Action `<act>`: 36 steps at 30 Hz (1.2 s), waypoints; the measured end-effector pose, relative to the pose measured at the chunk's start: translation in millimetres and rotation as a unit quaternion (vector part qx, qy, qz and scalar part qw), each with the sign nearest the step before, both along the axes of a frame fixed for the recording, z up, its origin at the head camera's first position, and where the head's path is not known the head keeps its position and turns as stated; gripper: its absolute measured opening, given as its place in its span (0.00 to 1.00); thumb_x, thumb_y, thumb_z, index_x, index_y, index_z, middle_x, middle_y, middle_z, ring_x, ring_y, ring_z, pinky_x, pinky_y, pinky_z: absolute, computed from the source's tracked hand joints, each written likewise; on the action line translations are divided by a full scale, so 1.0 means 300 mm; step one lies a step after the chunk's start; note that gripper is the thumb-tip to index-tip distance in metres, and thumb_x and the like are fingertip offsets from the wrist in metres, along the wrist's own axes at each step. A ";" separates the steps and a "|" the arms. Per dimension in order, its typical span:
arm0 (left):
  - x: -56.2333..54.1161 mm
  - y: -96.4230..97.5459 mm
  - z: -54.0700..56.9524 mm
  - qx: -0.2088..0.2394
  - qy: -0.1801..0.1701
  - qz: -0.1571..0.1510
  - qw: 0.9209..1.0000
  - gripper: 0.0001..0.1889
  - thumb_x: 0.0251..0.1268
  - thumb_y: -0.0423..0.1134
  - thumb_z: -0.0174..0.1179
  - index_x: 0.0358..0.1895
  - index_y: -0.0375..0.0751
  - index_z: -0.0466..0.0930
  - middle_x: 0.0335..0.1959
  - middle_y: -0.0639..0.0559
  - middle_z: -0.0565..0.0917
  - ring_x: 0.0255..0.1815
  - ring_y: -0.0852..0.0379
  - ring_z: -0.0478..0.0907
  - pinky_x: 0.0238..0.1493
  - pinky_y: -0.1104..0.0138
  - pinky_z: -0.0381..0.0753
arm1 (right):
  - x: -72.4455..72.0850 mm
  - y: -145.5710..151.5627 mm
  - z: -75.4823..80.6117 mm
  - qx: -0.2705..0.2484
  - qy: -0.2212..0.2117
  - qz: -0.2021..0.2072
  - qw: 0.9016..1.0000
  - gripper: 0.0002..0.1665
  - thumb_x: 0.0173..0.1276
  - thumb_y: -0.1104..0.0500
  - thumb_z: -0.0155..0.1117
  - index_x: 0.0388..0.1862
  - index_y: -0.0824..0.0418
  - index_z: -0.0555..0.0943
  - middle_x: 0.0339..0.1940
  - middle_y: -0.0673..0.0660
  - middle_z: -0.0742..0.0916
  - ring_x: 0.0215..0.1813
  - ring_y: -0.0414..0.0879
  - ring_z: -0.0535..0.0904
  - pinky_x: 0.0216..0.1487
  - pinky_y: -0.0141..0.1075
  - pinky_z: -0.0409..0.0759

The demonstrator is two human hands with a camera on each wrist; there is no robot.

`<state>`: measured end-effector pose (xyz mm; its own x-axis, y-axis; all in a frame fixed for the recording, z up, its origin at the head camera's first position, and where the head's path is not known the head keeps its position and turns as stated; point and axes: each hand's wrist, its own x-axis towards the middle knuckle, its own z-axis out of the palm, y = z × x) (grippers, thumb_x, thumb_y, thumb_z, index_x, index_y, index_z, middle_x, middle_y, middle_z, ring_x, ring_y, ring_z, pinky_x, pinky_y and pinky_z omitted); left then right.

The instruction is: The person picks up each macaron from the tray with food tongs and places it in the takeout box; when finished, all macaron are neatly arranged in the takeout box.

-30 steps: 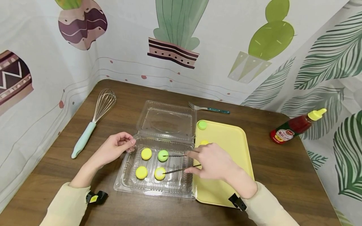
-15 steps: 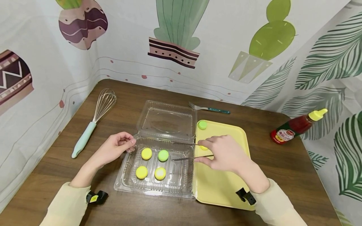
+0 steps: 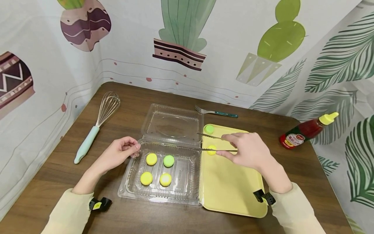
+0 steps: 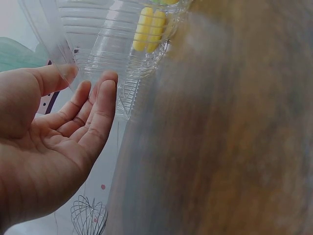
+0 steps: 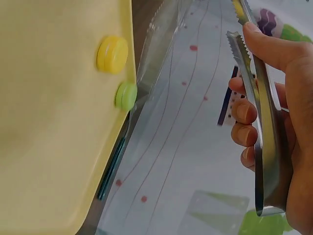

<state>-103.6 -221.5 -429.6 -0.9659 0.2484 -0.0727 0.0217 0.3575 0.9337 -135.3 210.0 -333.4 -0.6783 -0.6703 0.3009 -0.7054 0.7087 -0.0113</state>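
Note:
My left hand [image 3: 122, 151] pinches the left rim of a clear plastic clamshell container [image 3: 157, 200], whose lid [image 3: 175, 125] lies folded back. Inside sit a green macaron [image 3: 168, 161] and three yellow macarons [image 3: 151, 159]. My right hand [image 3: 248, 152] grips metal tongs [image 5: 269, 147] with serrated tips, spread apart with nothing between them. Those tongs reach over the upper left of a yellow tray [image 3: 230, 188]. On that tray, a yellow macaron [image 3: 211, 151] lies under the lower tong arm, and a green macaron [image 3: 208, 129] sits near the far left corner.
A whisk [image 3: 96, 126] with a mint handle lies at the left of the wooden table [image 3: 131, 217]. Behind the tray is a fork [image 3: 216, 112] with a teal handle. A red sauce bottle [image 3: 306, 131] with a yellow cap is at the right, and patterned cloth [image 3: 128, 32] hangs behind.
My right hand has drawn the tongs away from the macarons in the container, right and back over the tray, leaving the near yellow one released inside. The left hand has stayed still.

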 end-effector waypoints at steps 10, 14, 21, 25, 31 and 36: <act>-0.002 -0.002 -0.002 0.002 -0.001 -0.001 1.000 0.10 0.74 0.35 0.58 0.45 0.28 0.76 0.33 0.44 0.83 0.32 0.56 0.82 0.36 0.66 0.83 | -0.038 0.084 -0.037 0.014 -0.020 -0.046 0.999 0.20 0.58 0.38 0.73 0.32 0.49 0.78 0.15 0.39 0.68 0.17 0.35 0.61 0.17 0.34 0.59; -0.001 -0.001 -0.001 0.002 -0.002 0.000 1.000 0.10 0.74 0.35 0.58 0.45 0.28 0.76 0.33 0.44 0.83 0.32 0.56 0.82 0.36 0.66 0.83 | -0.039 0.103 -0.051 0.021 -0.028 -0.063 0.997 0.21 0.58 0.38 0.73 0.36 0.52 0.82 0.15 0.40 0.69 0.17 0.36 0.62 0.17 0.34 0.60; -0.002 -0.001 -0.001 0.001 0.000 -0.001 1.000 0.10 0.74 0.35 0.58 0.45 0.28 0.76 0.33 0.44 0.83 0.32 0.56 0.82 0.35 0.65 0.83 | -0.038 0.124 -0.071 0.042 -0.060 -0.085 0.994 0.20 0.59 0.38 0.72 0.36 0.51 0.82 0.14 0.41 0.69 0.18 0.37 0.64 0.17 0.35 0.60; -0.002 -0.001 -0.002 0.002 -0.001 -0.001 1.000 0.10 0.74 0.35 0.58 0.45 0.28 0.76 0.33 0.44 0.83 0.32 0.56 0.82 0.35 0.66 0.83 | -0.038 0.134 -0.084 0.055 -0.079 -0.092 0.991 0.21 0.60 0.38 0.72 0.39 0.52 0.84 0.15 0.40 0.70 0.19 0.37 0.65 0.18 0.36 0.63; -0.001 -0.002 -0.002 0.004 -0.002 -0.003 1.000 0.10 0.74 0.35 0.58 0.45 0.28 0.76 0.33 0.44 0.84 0.32 0.56 0.82 0.35 0.66 0.82 | -0.039 0.143 -0.101 0.066 -0.082 -0.086 0.991 0.21 0.60 0.39 0.73 0.40 0.53 0.85 0.21 0.44 0.82 0.20 0.37 0.68 0.18 0.37 0.66; -0.001 -0.001 0.000 0.004 -0.005 -0.003 1.000 0.10 0.74 0.35 0.58 0.45 0.28 0.76 0.33 0.44 0.84 0.32 0.56 0.82 0.35 0.67 0.82 | -0.038 0.147 -0.108 0.072 -0.096 -0.084 0.989 0.21 0.60 0.40 0.73 0.41 0.54 0.86 0.24 0.47 0.85 0.19 0.36 0.68 0.18 0.36 0.66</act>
